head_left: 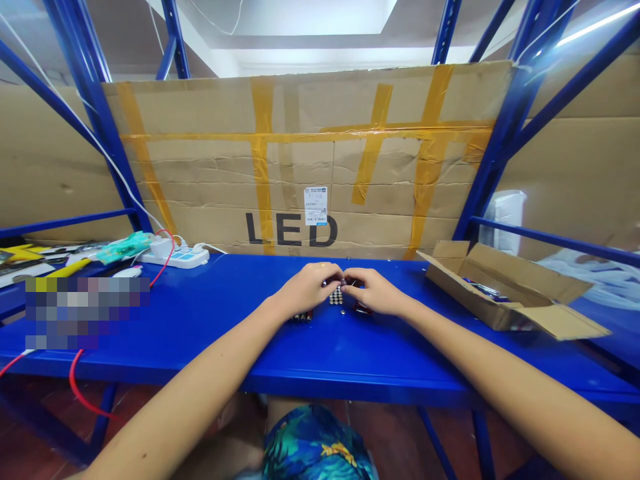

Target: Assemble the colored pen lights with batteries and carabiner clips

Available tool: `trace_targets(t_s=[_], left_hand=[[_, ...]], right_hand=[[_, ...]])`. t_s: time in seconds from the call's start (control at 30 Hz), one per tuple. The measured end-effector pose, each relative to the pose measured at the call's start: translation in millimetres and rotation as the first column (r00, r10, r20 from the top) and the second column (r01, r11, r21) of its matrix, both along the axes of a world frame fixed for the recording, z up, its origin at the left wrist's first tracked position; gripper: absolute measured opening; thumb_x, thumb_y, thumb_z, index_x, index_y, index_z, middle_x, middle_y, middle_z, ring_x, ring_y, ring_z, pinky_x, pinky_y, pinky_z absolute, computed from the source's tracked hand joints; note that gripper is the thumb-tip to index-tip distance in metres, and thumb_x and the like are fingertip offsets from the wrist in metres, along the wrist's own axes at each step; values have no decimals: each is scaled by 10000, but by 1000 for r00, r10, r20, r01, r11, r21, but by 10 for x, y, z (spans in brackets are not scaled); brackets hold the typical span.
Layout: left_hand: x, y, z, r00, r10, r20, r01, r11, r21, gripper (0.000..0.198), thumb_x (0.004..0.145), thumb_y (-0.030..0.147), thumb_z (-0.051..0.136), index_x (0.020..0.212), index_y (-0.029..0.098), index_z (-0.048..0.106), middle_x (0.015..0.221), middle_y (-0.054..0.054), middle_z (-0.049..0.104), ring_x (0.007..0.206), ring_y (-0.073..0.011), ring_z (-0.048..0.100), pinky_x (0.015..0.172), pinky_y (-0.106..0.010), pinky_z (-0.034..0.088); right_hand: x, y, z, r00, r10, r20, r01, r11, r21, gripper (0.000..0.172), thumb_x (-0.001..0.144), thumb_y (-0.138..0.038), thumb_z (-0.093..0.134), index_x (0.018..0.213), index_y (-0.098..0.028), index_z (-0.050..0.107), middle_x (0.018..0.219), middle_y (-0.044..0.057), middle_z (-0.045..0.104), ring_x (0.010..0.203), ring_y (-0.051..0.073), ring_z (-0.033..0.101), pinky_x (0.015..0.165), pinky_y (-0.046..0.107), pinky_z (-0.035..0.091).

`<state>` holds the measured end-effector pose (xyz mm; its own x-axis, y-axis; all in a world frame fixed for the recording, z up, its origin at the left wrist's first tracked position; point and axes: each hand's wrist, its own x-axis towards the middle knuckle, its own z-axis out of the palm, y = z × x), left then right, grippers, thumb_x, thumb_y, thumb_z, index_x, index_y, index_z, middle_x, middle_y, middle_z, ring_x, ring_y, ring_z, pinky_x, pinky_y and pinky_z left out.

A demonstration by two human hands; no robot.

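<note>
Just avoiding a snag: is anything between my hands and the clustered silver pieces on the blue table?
Nothing visible. Your left hand and right hand are at the far edge of the silver pieces.

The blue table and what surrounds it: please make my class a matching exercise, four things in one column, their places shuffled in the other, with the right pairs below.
Things
1. Open box
2. White power strip
3. Paper label
4. Small silvery pieces

Places
A. Between the left hand and right hand
B. On the upright cardboard
C. Right part of the blue table
D. Left part, near the back edge

Pairs: 1-C, 2-D, 3-B, 4-A
</note>
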<state>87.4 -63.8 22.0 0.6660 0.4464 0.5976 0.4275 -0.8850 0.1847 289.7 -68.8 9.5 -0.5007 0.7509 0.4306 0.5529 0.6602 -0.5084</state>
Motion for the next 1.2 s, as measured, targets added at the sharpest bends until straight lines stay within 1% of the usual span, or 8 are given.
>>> trace_targets(t_s=[0.1, 0.27, 0.43, 0.6, 0.73, 0.93, 1.1, 1.2], left_hand=[[-4, -20, 3, 999, 19, -51, -19, 1000, -2, 157, 890, 190, 533, 999, 198, 646, 968, -35, 707, 890, -176, 646, 804, -297, 477], [-1, -63, 18, 986, 112, -123, -115, 993, -15, 191, 892, 225, 508, 1011, 185, 653, 918, -45, 709, 821, -186, 645, 729, -297, 467], [37, -98, -17, 939, -44, -341, 31, 999, -43, 166, 846, 224, 561, 903, 195, 715, 933, -48, 720, 884, -203, 640, 827, -326, 457], [74, -70, -88, 904, -129, -408, 116, 992, -55, 181, 858, 181, 547, 888, 212, 723, 888, -35, 712, 877, -194, 629, 869, -332, 441], [78, -42, -97, 914, -134, -384, 95, 988, -119, 135, 830, 142, 572, 842, 201, 693, 858, -36, 697, 874, -193, 620, 821, -314, 450], [28, -47, -22, 970, -28, -242, -6, 990, -139, 56, 748, 151, 615, 788, 178, 642, 757, -16, 657, 714, -154, 586, 669, -266, 426], [-10, -8, 7, 999, 41, -2, -41, 995, -95, 68, 843, 200, 575, 873, 166, 626, 784, -16, 658, 692, -131, 579, 650, -252, 428], [3, 7, -8, 998, 39, 53, -37, 998, -45, 71, 866, 208, 576, 900, 163, 619, 820, -25, 651, 726, -133, 584, 675, -257, 448]], right_hand=[[20, 30, -9, 1000, 11, -22, -11, 1000, -12, 137, 845, -248, 541, 856, -163, 648, 832, 38, 675, 766, 177, 587, 709, 298, 450], [90, 100, -12, 999, -54, -4, 54, 998, 24, 135, 821, -194, 542, 864, -178, 669, 875, 43, 702, 812, 189, 616, 761, 313, 465], [138, 122, 1, 993, -118, 10, 117, 991, 61, 153, 808, -171, 532, 869, -180, 672, 926, 61, 713, 856, 204, 631, 781, 323, 475], [133, 116, -12, 994, -102, 47, 98, 991, 87, 161, 819, -180, 525, 886, -182, 672, 918, 58, 708, 825, 190, 623, 773, 316, 477], [114, 89, 0, 995, -71, 67, 65, 994, 84, 160, 829, -190, 526, 898, -181, 671, 923, 59, 705, 828, 192, 617, 775, 319, 474], [97, 60, 30, 994, -82, 74, 77, 995, 68, 152, 832, -190, 519, 869, -180, 666, 877, 55, 704, 793, 189, 613, 740, 310, 463], [80, 27, 41, 994, -51, 98, 53, 999, -11, 138, 833, -214, 530, 853, -171, 660, 827, 39, 693, 743, 177, 596, 697, 296, 441], [65, 3, 49, 996, -1, 93, 8, 997, -72, 139, 841, -250, 539, 855, -164, 648, 810, 34, 680, 726, 172, 588, 676, 289, 436]])
